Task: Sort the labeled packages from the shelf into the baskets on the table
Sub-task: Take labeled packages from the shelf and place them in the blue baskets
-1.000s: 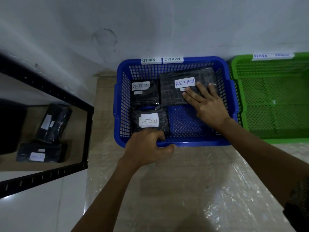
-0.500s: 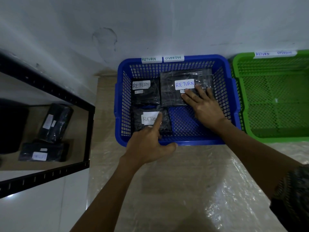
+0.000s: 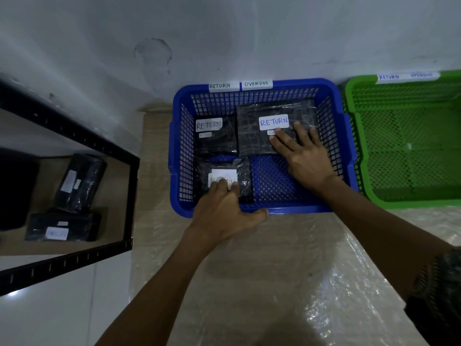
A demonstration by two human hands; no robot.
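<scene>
Three black wrapped packages with white RETURN labels lie in the blue basket (image 3: 259, 93). A large package (image 3: 254, 141) sits at the back right, a smaller package (image 3: 219, 143) at the back left, and a third package (image 3: 243, 171) at the front left. My right hand (image 3: 303, 156) lies flat, fingers spread, on the large package. My left hand (image 3: 225, 212) reaches over the basket's front rim, its fingers on the front package's label and its thumb outside along the rim. Neither hand grips anything.
An empty green basket (image 3: 359, 151) stands right of the blue one, against the wall. A black metal shelf (image 3: 132, 186) at the left holds two more black labeled packages (image 3: 79, 183) (image 3: 59, 227). The table (image 3: 274, 283) is covered in shiny plastic film.
My left hand went from gripping the basket's front rim to pointing at, then laying its fingers on, the front package's label. The right hand stayed on the large package.
</scene>
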